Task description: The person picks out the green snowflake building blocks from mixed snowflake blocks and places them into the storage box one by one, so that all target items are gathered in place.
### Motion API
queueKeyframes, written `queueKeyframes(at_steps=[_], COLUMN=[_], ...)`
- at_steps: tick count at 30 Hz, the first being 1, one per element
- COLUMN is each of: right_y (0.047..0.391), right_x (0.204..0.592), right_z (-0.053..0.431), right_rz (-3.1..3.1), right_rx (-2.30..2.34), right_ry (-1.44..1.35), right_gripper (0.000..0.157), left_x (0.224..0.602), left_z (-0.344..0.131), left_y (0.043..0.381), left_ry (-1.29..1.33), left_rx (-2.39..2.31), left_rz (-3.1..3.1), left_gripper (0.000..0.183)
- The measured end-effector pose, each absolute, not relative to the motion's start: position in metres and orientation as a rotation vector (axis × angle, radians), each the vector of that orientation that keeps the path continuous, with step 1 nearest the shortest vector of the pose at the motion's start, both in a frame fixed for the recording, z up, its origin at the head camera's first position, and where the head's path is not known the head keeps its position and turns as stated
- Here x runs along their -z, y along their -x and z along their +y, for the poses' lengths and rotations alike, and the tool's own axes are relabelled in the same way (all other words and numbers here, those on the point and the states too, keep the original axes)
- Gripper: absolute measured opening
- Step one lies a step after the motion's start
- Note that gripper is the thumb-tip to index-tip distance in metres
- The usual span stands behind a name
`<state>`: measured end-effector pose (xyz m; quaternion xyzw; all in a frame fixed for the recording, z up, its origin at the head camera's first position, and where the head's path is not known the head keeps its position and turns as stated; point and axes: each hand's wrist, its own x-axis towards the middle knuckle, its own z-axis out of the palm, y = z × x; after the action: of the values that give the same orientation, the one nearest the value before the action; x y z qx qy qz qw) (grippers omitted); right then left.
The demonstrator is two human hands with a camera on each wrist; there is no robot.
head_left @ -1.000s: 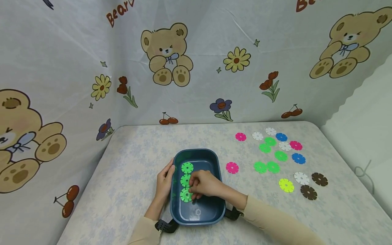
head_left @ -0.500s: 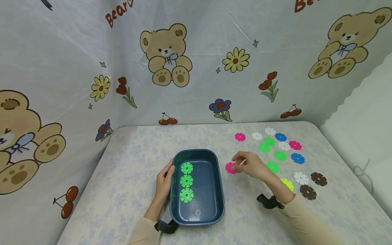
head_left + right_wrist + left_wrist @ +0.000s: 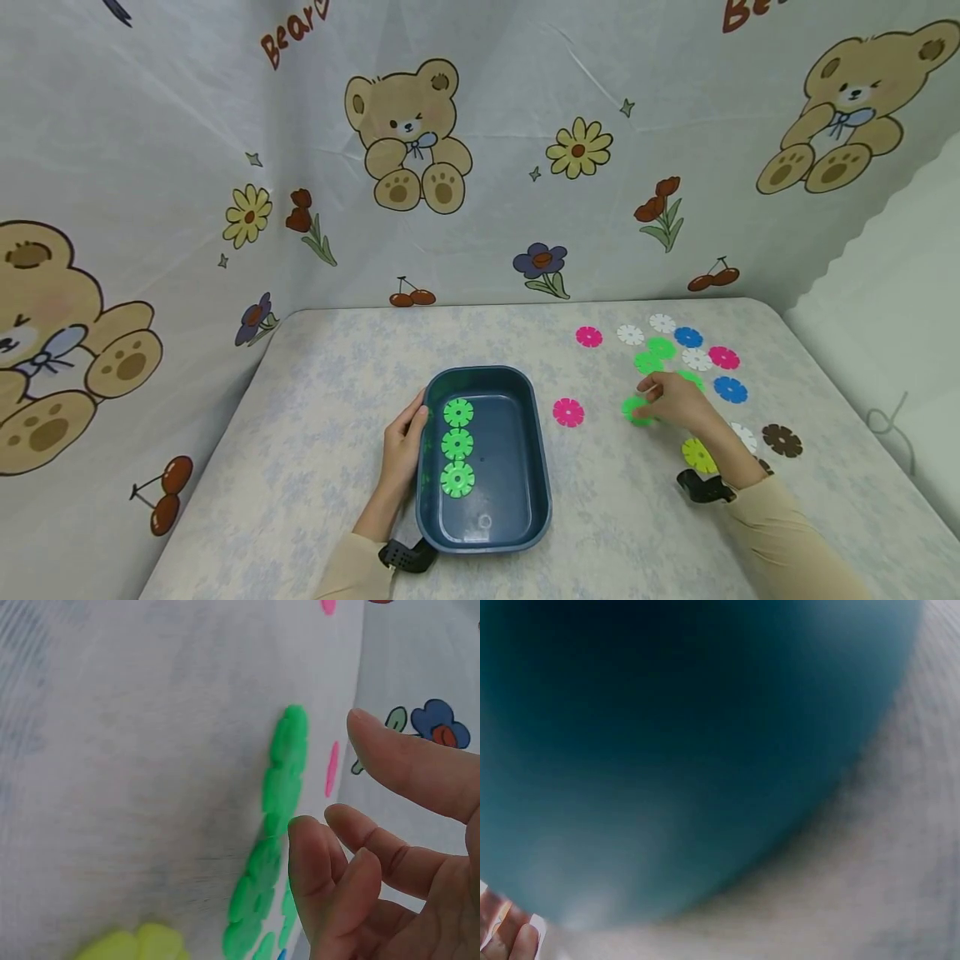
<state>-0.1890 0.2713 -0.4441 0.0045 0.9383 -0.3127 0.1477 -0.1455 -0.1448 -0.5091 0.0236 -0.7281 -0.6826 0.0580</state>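
A dark blue plastic tray (image 3: 513,475) stands on the table, with three green notched discs in a column inside: a far one (image 3: 458,412), a middle one (image 3: 457,444) and a near one (image 3: 457,480). My left hand (image 3: 402,446) grips its left wall, thumb at the rim. In the left wrist view the tray (image 3: 652,787) fills most of the picture, blurred. To the right, my right hand (image 3: 681,404) hovers at a green disc (image 3: 632,410), thumb and fingers apart. The right wrist view shows nothing between thumb and fingers, beside two green discs (image 3: 285,765).
Loose notched discs lie on the right half of the table: a pink disc (image 3: 568,412) beside the tray, a yellow disc (image 3: 697,455), a brown disc (image 3: 782,440), a blue disc (image 3: 731,389) and several others. A bear-print cloth (image 3: 480,250) hangs behind the table.
My right hand has left the discs in the tray and moved right, past the pink disc, to the loose green discs. My left hand stays on the tray.
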Motion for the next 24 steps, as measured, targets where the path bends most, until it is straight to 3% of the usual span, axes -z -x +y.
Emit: queueKeyframes(at_steps=[14,24], right_y=[0.197,0.194], right_x=[0.459,0.448], right_z=[0.276,0.274], right_rz=[2.683,2.738], right_rx=[0.781,0.798], right_ry=[-0.056,0.016], right_gripper=[0.048,0.028], left_x=[0.508,0.513], left_z=[-0.144,-0.145], left_y=[0.144,0.145], left_ry=[-0.039,-0.044], left_rx=[2.05,2.037], left_rz=[-2.226,-2.208], left_gripper=[0.044,0.044])
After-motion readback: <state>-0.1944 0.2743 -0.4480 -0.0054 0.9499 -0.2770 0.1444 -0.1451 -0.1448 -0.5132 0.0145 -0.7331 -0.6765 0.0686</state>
